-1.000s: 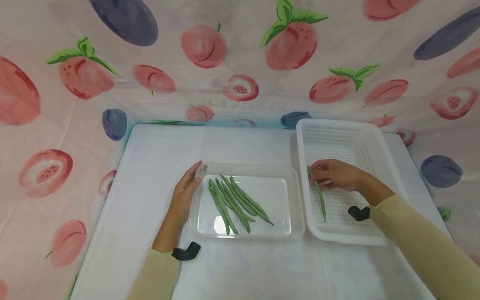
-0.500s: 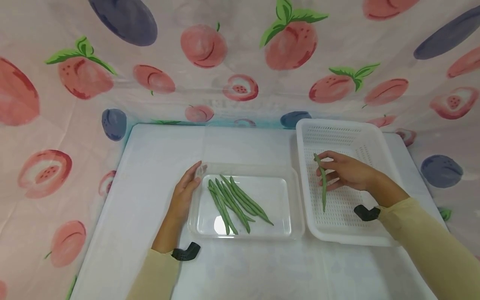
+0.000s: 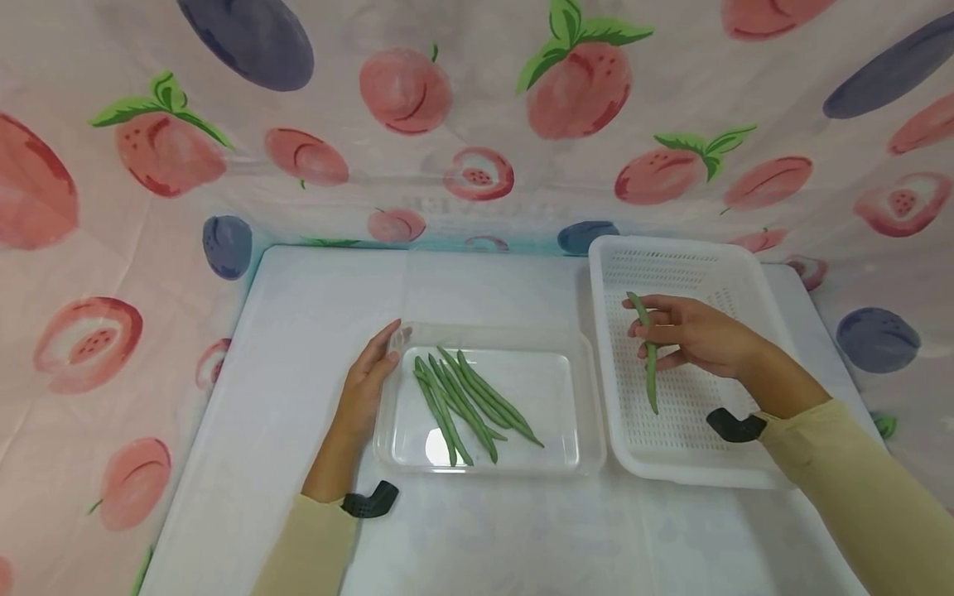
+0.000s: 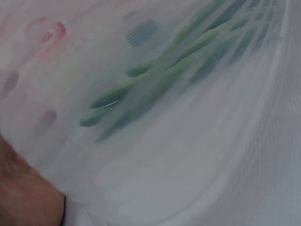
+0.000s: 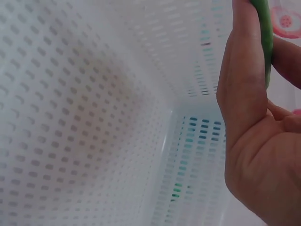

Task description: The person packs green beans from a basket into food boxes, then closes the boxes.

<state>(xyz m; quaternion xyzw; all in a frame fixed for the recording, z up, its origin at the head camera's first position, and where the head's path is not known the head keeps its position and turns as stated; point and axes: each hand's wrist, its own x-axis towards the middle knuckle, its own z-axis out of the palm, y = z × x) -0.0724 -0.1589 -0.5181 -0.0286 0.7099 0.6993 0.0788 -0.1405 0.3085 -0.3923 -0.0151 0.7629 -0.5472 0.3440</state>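
In the head view my right hand (image 3: 704, 335) pinches one long green bean (image 3: 652, 377) between thumb and fingers, over the white perforated basket (image 3: 617, 451). The right wrist view shows that bean (image 5: 266, 35) standing along the fingers, partly covered by them. My left hand (image 3: 363, 385) rests against the left side of a clear plastic container (image 3: 492, 335), its fingers nearly straight along the outside and the thumb at the rim. Several green beans (image 3: 465, 401) lie side by side inside the container. Through its cloudy wall the left wrist view shows blurred beans (image 4: 160, 77).
The container and basket stand side by side on a white table (image 3: 492, 538), the basket's left rim close to the container's right edge. Behind the table rises a fruit-patterned sheet (image 3: 537, 182). Inside the basket show slotted walls and floor (image 5: 70, 117).
The right hand has moved right and slightly away from the body over the basket, carrying the green bean, which has turned a little in its grip. The left hand and container have stayed put.
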